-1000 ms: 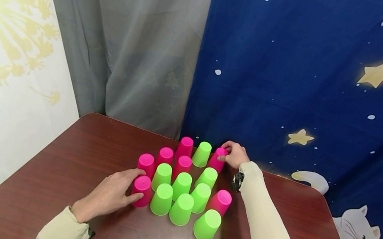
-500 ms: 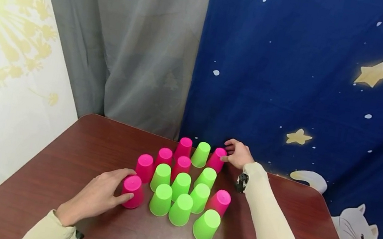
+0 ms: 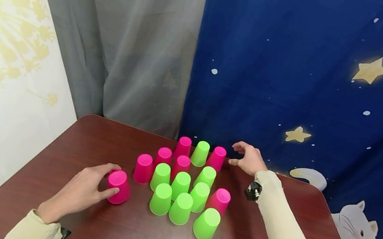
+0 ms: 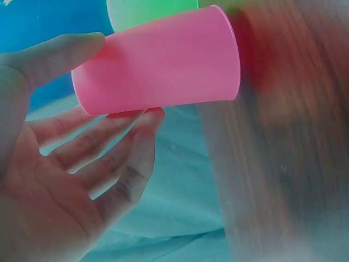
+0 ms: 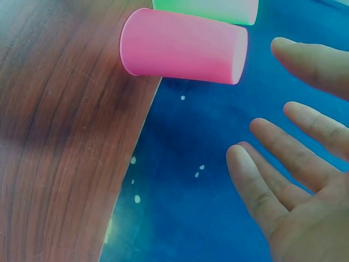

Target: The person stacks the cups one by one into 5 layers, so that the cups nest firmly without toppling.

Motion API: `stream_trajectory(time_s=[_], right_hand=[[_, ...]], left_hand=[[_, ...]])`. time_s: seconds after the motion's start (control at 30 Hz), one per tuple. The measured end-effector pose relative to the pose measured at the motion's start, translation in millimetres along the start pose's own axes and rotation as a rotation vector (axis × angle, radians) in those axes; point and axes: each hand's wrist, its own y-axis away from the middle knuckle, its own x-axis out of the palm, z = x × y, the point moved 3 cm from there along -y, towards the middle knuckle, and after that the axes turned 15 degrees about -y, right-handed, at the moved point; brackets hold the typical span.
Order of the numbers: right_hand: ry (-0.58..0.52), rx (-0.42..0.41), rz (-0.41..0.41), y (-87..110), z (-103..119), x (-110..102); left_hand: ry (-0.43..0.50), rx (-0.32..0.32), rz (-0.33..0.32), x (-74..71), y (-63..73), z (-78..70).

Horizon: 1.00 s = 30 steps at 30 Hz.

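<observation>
My left hand holds an upside-down pink cup between thumb and fingers, at the front left, apart from the other cups. In the left wrist view the thumb lies on one side of this pink cup and the fingertips on the other. My right hand is just right of the back-right pink cup, fingers spread and holding nothing. A gap shows between the right hand and that pink cup in the right wrist view.
Several upside-down green cups and pink cups stand close together mid-table. A lone pink cup and a green cup mark the group's right side. Grey curtain and blue curtain hang behind the wooden table.
The left hand has moved the front-left pink cup leftward, away from the group. My right hand has let go of the back-right pink cup and drawn off to the right.
</observation>
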Motion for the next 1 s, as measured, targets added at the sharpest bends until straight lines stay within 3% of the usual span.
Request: stream_trajectory(time_s=[0.13, 0.53, 0.73, 1.0], right_hand=[[-0.006, -0.030, 0.012, 8.7, 4, -1], [-0.066, -0.145, 0.072, 33.8, 12, 15], [-0.095, -0.134, 0.126, 47.9, 9, 19], [-0.080, -0.167, 0.135, 63.3, 7, 22]], left_hand=[[-0.011, 0.004, -0.027, -0.7, -1.7, 7.7], [-0.011, 0.003, -0.016, 3.0, -19.0, 26.1], [-0.015, 0.012, -0.019, 1.4, -34.7, 33.1], [-0.039, 0.046, -0.048, -5.1, -61.7, 36.0]])
